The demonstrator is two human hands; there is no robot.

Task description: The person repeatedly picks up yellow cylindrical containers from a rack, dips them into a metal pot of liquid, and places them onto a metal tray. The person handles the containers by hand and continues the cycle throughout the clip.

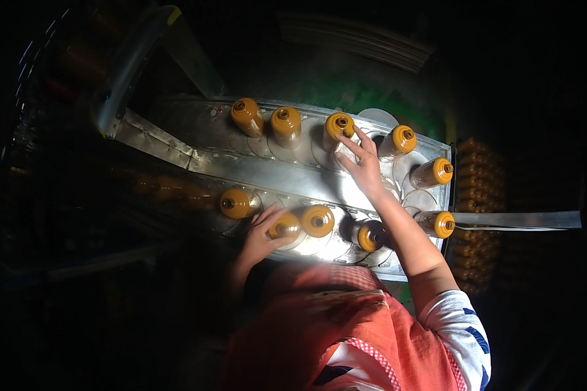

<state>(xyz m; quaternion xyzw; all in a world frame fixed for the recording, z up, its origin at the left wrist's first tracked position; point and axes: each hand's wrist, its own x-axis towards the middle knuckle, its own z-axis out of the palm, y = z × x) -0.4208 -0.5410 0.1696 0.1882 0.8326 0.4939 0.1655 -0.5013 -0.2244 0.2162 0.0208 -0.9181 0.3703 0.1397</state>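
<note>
Several bottles with amber-orange shoulders, short necks and paler, clearer lower walls stand on round metal plates. My left hand [259,240] curls its fingers and thumb around the side of a near-row bottle [284,225], which is slightly blurred. Farther off, my right hand [364,166] reaches across the metal track and grips a far-row bottle [340,126] near its shoulder with the fingertips. Just right of the left hand's bottle stands another bottle [317,221]; to its left is one more [235,203]. A darker-sided bottle [370,236] stands under my right forearm.
The plates form a looping metal conveyor [267,168] with a raised centre strip. Bottles round its right end include one [442,224] beside a metal bar [515,220]. A metal frame [114,98] rises at left. Stacked amber bottles [477,208] fill the dim right side.
</note>
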